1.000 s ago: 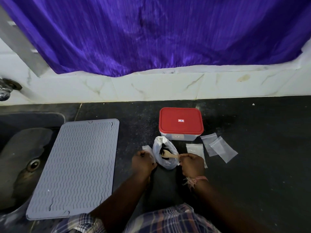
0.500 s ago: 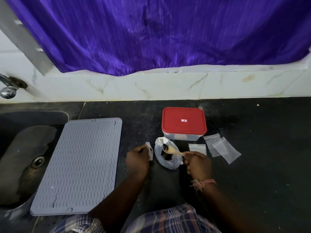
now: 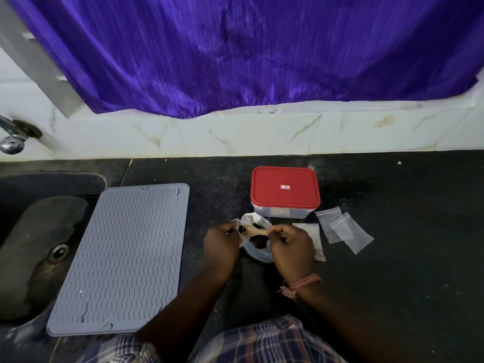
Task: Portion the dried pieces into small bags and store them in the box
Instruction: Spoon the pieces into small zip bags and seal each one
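My right hand (image 3: 290,244) grips the handle of a wooden spoon (image 3: 252,231). Its bowl carries dark dried pieces and points left, over a clear plastic bag (image 3: 258,251) that holds more dark pieces. My left hand (image 3: 221,241) pinches a small clear bag (image 3: 235,221) right at the spoon's tip. A clear box with a red lid (image 3: 285,188) stands shut just behind the bag. Three empty small bags lie to the right: one (image 3: 313,238) partly under my right hand and two overlapping (image 3: 345,233).
A grey ribbed silicone mat (image 3: 123,258) lies on the dark counter to the left, next to a sink (image 3: 28,247) with a tap (image 3: 11,142) above it. A tiled wall and a purple curtain (image 3: 248,53) close off the back.
The spoon has lifted out of the big bag and swung left to the small bag in my left hand. The two hands have drawn closer together.
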Demonstrator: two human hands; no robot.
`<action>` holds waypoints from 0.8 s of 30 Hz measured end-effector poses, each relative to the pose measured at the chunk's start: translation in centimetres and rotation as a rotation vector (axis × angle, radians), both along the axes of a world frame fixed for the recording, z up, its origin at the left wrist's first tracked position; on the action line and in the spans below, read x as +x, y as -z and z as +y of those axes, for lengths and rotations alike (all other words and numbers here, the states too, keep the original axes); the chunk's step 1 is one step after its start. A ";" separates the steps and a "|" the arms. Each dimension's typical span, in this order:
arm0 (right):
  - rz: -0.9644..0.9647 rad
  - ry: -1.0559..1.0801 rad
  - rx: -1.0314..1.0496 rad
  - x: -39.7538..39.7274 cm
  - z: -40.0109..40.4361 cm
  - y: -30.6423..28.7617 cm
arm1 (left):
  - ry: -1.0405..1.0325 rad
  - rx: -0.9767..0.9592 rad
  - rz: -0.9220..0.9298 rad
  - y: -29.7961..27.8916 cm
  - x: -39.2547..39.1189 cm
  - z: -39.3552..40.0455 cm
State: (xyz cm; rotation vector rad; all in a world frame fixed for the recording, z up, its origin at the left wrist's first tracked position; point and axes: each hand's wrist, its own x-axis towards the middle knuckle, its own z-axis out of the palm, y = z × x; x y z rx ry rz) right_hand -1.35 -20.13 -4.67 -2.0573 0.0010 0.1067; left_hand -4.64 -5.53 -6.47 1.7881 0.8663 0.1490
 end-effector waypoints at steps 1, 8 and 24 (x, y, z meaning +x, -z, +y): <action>-0.049 -0.023 -0.036 -0.1 0.1 -0.1 | -0.002 -0.002 0.000 -0.1 0.0 -0.1; -0.453 -0.419 -0.431 -0.8 0.4 1.4 | 0.018 -0.063 -0.020 -0.1 -0.2 -0.2; -0.279 -0.025 -0.174 0.0 -2.6 2.7 | 0.057 0.101 -0.010 -1.6 -0.6 1.1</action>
